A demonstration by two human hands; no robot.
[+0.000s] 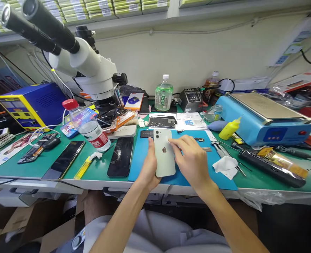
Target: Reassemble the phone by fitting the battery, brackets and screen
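Note:
A white phone (163, 151) lies back side up on the blue work mat (197, 140), its camera end pointing away from me. My left hand (150, 168) grips the phone along its left edge near the bottom. My right hand (189, 156) rests on the phone's right side, fingertips pinched near the top right of its back; what they pinch is too small to tell.
A microscope (86, 66) hangs over the left. A black phone (121, 156), another phone (63, 160), a tipped water bottle (89, 124) and a yellow cutter (83, 168) lie left. Right: tweezers (224, 153), white wipe (226, 165), yellow bottle (229, 128), blue heating plate (263, 116).

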